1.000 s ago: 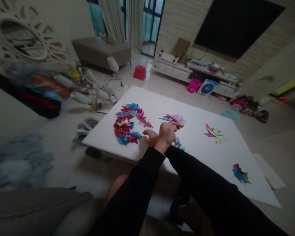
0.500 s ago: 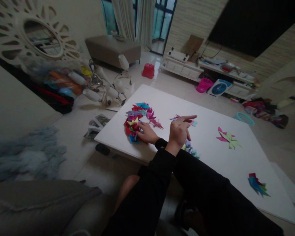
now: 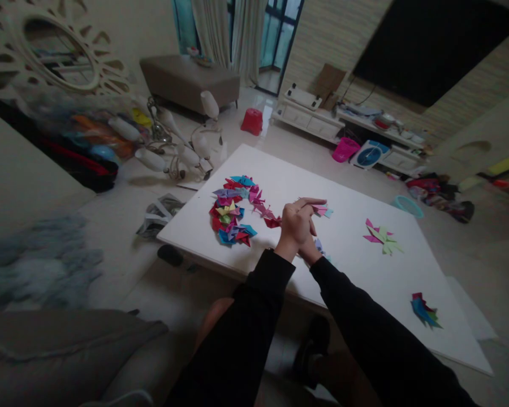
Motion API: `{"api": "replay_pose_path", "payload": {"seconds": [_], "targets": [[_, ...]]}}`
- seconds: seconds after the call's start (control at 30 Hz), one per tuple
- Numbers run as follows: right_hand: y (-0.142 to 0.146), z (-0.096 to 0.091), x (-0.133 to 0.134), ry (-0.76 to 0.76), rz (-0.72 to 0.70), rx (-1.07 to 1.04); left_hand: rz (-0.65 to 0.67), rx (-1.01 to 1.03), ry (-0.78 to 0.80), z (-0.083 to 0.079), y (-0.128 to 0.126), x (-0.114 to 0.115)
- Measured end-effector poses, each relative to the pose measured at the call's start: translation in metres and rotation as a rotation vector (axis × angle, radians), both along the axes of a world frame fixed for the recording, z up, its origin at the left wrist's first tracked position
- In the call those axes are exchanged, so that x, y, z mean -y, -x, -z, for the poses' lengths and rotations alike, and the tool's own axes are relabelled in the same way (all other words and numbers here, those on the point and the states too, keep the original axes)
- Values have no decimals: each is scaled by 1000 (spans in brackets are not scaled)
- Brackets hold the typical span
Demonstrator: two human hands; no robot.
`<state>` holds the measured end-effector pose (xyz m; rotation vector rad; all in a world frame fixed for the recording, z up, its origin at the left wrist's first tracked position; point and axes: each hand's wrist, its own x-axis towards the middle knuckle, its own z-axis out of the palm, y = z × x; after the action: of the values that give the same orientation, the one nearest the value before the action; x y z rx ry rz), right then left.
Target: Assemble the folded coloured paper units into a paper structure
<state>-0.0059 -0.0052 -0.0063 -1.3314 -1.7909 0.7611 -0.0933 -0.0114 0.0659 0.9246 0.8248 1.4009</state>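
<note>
Left hand point(image 3: 294, 226) hides most of the right hand point(image 3: 309, 249); they look bunched together, can't tell if either's gripping anything. Red paper bird point(image 3: 272, 222) lies just left, on the counter point(image 3: 280, 169). Light fingertip pinches probably keep folds crisp.

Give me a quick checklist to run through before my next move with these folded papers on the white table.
1. Left hand in clear view: ok, in front of the right hand.
2. Right hand in clear view: not ok, mostly hidden behind the left.
3. Red folded piece beside the hands held or lying loose: cannot tell.
4. Curved pile apart from the hands: ok, farther left on the white table.
5. Pink and light-green pieces uncovered by hands: ok.
6. Pale purple and teal pieces fully visible: not ok, partly blocked by the right arm.
</note>
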Motion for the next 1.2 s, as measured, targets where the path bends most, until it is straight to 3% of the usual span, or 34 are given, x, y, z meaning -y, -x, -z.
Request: {"api": "replay_pose_path", "payload": {"seconds": [0.2, 0.33, 0.5, 0.7, 0.97, 1.2], "targets": [[-97, -11, 54, 140, 420, -371, -48, -47, 23, 7, -8, -3], [-125, -3, 67, 118, 501, -441, 16, -200, 135, 23, -29, -2], [-141, -8, 64, 70, 509, -498, 168, -288, 253, 39, -57, 3], [-152, -23, 59, -4, 435, -474, 343, -62, 330, 41, -92, 8], [-168, -34, 62, -98, 482, -286, 242, -156, 124, 57, -130, 1], [-181, -29, 65, -101, 415, -104, 275, -268, 43, 56, -137, 11]]}}
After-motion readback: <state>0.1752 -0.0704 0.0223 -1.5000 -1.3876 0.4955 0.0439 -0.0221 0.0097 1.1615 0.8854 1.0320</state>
